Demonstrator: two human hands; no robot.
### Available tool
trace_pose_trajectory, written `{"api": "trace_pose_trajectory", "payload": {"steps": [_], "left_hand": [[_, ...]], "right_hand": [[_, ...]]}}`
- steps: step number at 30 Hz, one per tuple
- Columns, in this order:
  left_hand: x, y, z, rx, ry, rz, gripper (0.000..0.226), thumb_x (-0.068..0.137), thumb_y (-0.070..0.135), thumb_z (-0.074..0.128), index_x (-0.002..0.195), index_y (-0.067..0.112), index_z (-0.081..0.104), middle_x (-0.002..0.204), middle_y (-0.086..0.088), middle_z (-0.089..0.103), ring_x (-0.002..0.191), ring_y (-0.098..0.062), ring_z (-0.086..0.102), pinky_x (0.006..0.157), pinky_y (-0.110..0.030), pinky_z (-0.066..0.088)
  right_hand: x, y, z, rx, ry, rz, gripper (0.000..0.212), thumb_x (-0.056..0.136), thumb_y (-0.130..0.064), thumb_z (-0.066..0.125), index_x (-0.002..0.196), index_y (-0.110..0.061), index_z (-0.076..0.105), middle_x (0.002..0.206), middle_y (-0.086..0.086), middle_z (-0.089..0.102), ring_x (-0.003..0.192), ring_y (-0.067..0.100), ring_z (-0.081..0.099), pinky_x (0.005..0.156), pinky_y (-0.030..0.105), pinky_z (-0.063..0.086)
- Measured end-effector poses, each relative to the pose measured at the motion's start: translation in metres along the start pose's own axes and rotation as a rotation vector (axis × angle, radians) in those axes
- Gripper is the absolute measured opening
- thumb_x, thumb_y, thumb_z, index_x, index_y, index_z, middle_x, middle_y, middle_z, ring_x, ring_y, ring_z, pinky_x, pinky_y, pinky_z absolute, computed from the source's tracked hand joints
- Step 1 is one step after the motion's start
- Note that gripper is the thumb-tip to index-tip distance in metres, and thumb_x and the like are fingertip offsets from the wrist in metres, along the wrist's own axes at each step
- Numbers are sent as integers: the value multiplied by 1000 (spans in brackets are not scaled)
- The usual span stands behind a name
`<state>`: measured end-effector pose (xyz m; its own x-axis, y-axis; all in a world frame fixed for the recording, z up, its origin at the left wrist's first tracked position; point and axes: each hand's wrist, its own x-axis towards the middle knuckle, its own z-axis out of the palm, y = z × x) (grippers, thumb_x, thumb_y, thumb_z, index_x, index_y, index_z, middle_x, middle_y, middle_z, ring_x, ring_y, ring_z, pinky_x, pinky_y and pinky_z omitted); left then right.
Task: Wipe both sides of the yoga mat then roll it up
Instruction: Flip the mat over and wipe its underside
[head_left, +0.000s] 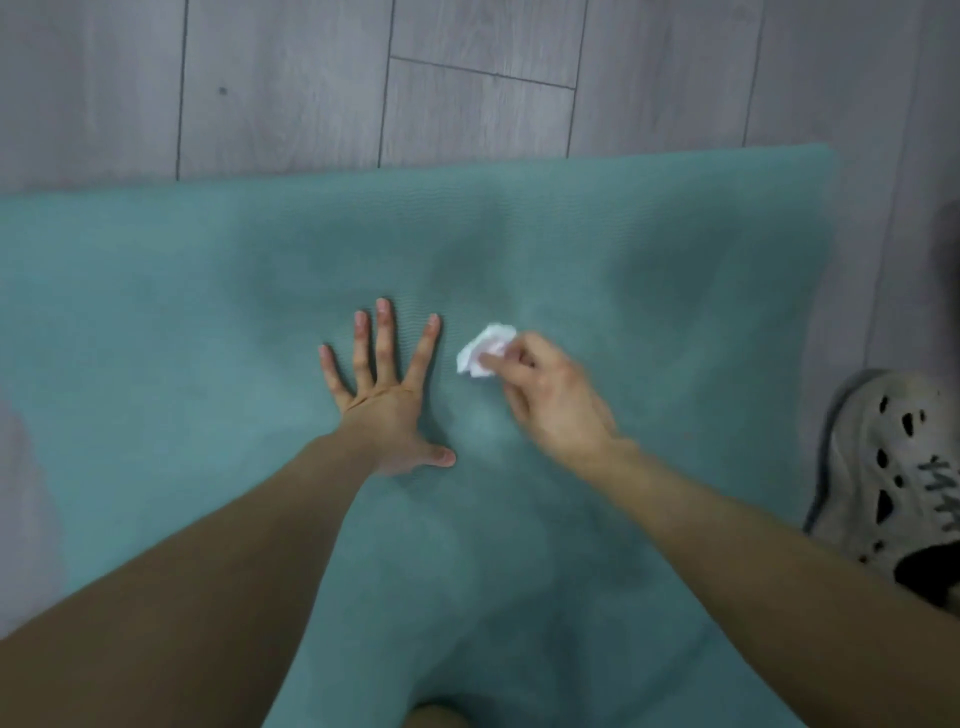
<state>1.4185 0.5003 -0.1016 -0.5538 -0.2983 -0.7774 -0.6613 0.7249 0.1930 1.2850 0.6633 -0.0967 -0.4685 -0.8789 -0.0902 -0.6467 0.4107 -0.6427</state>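
A teal yoga mat (649, 270) lies flat on the floor and fills most of the view; its far edge and right end show. My left hand (387, 400) presses flat on the mat near the middle, fingers spread and straight. Just to its right, my right hand (550, 395) pinches a crumpled white tissue (485, 351) and holds it against the mat surface. The right hand is blurred. Darker, damp-looking patches mark the mat around and beyond the hands.
Grey wood-look floor planks (285, 88) lie beyond the mat's far edge. A grey perforated shoe (893, 467) stands on the floor just off the mat's right end. A pale object (21, 493) shows at the left edge.
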Motion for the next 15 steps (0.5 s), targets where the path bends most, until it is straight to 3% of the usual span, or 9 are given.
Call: {"api": "trace_pose_trajectory", "payload": {"steps": [2, 6, 12, 15], "left_hand": [[1, -1, 2, -7, 17, 17, 169, 48, 69, 94, 150, 50, -40, 151, -7, -60, 142, -33, -53, 116, -74, -17], [2, -3, 7, 5, 57, 18, 169, 46, 70, 94, 151, 50, -38, 151, -6, -60, 142, -32, -53, 115, -74, -19], [5, -10, 18, -27, 200, 90, 166, 43, 71, 94, 155, 54, -28, 159, -2, -52, 148, -28, -46, 117, -71, -19], [2, -26, 32, -26, 370, 160, 151, 48, 82, 86, 164, 51, -7, 170, 0, -35, 157, -24, -30, 124, -67, -10]], "right_hand": [[68, 13, -19, -26, 195, 43, 30, 95, -9, 55, 115, -15, 76, 107, -17, 58, 91, 7, 61, 82, 36, 54], [152, 25, -32, -226, 285, 22, 30, 99, -16, 52, 117, -15, 76, 103, 15, 58, 85, 30, 60, 70, 41, 53], [33, 28, 15, -69, 118, -32, 37, 93, -9, 57, 122, -22, 76, 101, 10, 58, 86, 27, 61, 82, 40, 55], [-46, 27, 27, -12, -33, -165, 35, 90, -6, 60, 119, -15, 78, 100, 11, 60, 84, 27, 62, 79, 37, 54]]}}
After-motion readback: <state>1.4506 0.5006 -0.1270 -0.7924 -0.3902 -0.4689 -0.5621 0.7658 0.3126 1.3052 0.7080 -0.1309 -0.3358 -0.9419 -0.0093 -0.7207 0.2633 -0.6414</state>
